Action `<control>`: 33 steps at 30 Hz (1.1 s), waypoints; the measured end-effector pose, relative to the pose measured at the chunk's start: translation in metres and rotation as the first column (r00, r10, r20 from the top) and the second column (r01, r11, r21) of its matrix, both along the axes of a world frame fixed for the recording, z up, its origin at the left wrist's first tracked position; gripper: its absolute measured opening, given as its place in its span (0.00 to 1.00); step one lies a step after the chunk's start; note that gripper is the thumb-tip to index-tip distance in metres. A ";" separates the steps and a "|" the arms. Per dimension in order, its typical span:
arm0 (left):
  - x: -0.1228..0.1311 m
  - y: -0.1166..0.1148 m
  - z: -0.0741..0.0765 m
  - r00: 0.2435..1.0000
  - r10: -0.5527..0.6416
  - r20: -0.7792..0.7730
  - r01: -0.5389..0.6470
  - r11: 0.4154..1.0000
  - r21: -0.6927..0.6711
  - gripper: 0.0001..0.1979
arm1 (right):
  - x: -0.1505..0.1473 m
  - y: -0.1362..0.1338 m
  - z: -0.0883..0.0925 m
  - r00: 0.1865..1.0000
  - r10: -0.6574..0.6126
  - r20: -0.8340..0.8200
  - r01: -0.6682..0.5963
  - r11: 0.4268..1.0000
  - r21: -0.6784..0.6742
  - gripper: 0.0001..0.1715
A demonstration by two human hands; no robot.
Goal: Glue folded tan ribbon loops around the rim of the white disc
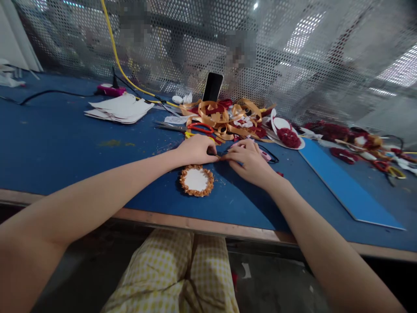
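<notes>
I'm pinching a thin brown strip between left hand and right hand, fingers clamped on it, tips nearly meeting; probably gripping close for fine control; what's under the fingertips is hiding from view; the disc is lying flat on the table, just nearside of my left hand, presumably for easy reach; its white face is looking smooth and papery, its round rim is bunching in crimped brown ruffles; scissors are lying just beyond; gold ribbon is looping in a glossy heap behind, likely to leave working room; phone is leaning near the perforated mesh, seemingly for viewing; a flat blue board is lying at right
</notes>
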State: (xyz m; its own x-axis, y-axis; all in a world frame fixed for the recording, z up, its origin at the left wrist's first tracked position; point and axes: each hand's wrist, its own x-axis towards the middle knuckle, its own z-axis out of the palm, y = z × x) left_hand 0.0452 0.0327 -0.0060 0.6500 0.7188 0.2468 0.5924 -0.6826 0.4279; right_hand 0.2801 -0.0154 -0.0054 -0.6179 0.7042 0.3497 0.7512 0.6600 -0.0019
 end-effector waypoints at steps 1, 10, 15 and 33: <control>0.001 0.000 0.001 1.000 0.012 -0.006 -0.012 1.000 0.011 0.11 | 0.000 0.000 0.000 1.000 -0.003 0.003 0.003 1.000 0.003 0.18; -0.001 0.001 0.000 0.998 0.048 -0.035 -0.043 0.989 0.143 0.12 | -0.003 -0.002 0.001 1.000 -0.018 -0.006 0.018 1.000 -0.008 0.18; -0.002 0.001 -0.004 0.999 0.049 -0.022 -0.044 0.985 0.165 0.13 | -0.002 -0.002 0.002 1.000 -0.017 -0.004 0.017 0.999 -0.032 0.19; -0.001 0.002 -0.011 0.999 0.010 0.033 -0.016 0.980 0.197 0.11 | -0.002 -0.002 0.003 1.000 -0.005 -0.026 0.004 0.999 -0.049 0.20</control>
State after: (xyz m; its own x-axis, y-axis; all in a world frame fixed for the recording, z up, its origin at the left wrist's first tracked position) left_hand 0.0440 0.0350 -0.0168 0.6307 0.6622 0.4045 0.5901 -0.7478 0.3043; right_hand 0.2777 -0.0179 -0.0023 -0.6057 0.7237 0.3308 0.7536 0.6552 -0.0535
